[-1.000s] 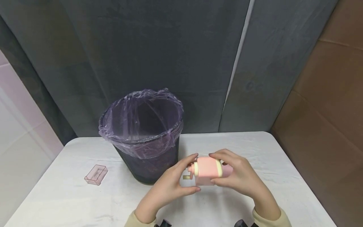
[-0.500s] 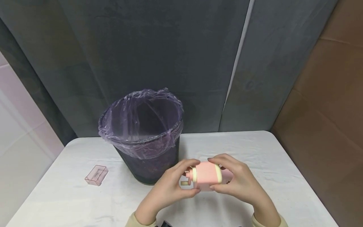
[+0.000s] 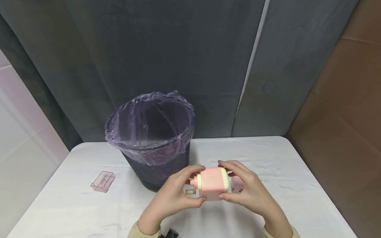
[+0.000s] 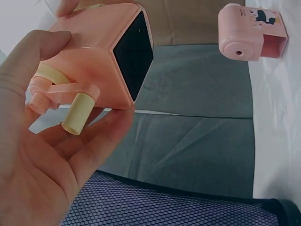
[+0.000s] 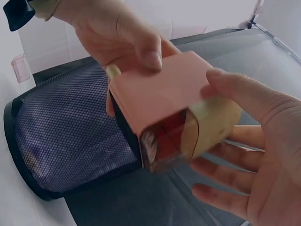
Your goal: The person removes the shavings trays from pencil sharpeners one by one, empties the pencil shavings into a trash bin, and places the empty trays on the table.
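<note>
A pink and pale-yellow crank pencil sharpener (image 3: 212,183) is held above the white table between both hands. My left hand (image 3: 178,188) grips its crank end, thumb on one side and fingers on the other. The yellow crank knob (image 4: 78,113) and a black base show in the left wrist view. My right hand (image 3: 247,185) holds the yellow-trimmed end between thumb and fingers. A dark red hollow (image 5: 169,141) shows in its side in the right wrist view. Behind the right hand stands a second pink sharpener (image 4: 240,35) with a printed picture, partly hidden in the head view.
A black mesh bin (image 3: 157,175), lined with a purple plastic bag (image 3: 148,155), stands left of the hands at the back. A small clear-pink drawer (image 3: 103,181) lies on the table at left. A grey curtain (image 3: 178,49) and a brown wall (image 3: 342,109) enclose the table.
Both hands have brought the sharpener slightly left and lower, tipping it a little. More of the second sharpener shows past the right hand. The bin and drawer stay put.
</note>
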`<state>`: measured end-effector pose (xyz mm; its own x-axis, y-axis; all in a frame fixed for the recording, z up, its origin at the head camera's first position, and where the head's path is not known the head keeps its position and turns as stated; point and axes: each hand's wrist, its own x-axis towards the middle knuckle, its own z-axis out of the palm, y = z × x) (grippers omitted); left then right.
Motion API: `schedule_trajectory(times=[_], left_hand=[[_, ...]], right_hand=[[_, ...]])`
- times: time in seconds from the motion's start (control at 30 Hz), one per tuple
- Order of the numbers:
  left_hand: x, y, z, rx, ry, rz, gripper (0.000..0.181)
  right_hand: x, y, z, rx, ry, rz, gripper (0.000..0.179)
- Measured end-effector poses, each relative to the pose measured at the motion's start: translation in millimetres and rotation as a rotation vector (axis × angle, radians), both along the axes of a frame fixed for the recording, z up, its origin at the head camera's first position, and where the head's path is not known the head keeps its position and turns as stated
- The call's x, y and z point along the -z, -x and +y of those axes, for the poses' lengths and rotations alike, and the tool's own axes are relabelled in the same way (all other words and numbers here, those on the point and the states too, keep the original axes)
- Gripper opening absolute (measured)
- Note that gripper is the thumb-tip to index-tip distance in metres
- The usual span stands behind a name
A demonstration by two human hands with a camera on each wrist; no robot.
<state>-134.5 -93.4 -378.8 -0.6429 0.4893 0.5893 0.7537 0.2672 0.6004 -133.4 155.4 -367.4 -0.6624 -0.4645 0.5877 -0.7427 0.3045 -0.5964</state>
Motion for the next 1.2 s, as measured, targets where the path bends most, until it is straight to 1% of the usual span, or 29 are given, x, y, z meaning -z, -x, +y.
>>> schedule_trajectory(times=[0.1,0.17,0.4,0.53,0.7,0.83,0.93,1.2], left_hand=[[-1.9,-1.7,-2.4,0.007,-0.026,0.008,0.074],[-3.3,-3.3,-3.9,0.019,-0.048,0.017,0.075],[-7.5,-7.5,-6.2,0.050,-0.104,0.027,0.076],[-7.7,-8.3,-6.1,0.072,-0.123,0.039,0.077],[-9.2,-8.2,-6.9,0.078,-0.130,0.063,0.077],[-11.0,-7.7,-8.0,0.091,-0.130,0.071,0.077],[-11.3,-7.2,-8.4,0.104,-0.128,0.070,0.076],[-11.2,-6.5,-7.9,0.108,-0.128,0.084,0.077]], right_hand=[[1.1,0.0,1.9,0.002,-0.021,-0.028,0.080],[1.4,-0.2,2.6,-0.005,-0.033,-0.056,0.080],[0.7,-2.8,2.6,-0.037,-0.035,-0.121,0.062],[0.3,-4.3,1.6,-0.042,-0.034,-0.132,0.056],[1.5,-6.0,0.1,-0.014,-0.029,-0.075,0.057],[4.0,-5.1,0.2,-0.010,-0.019,-0.037,0.058],[5.4,-4.8,1.1,-0.007,-0.021,-0.023,0.058],[4.1,-6.1,2.6,-0.018,-0.027,-0.006,0.057]])
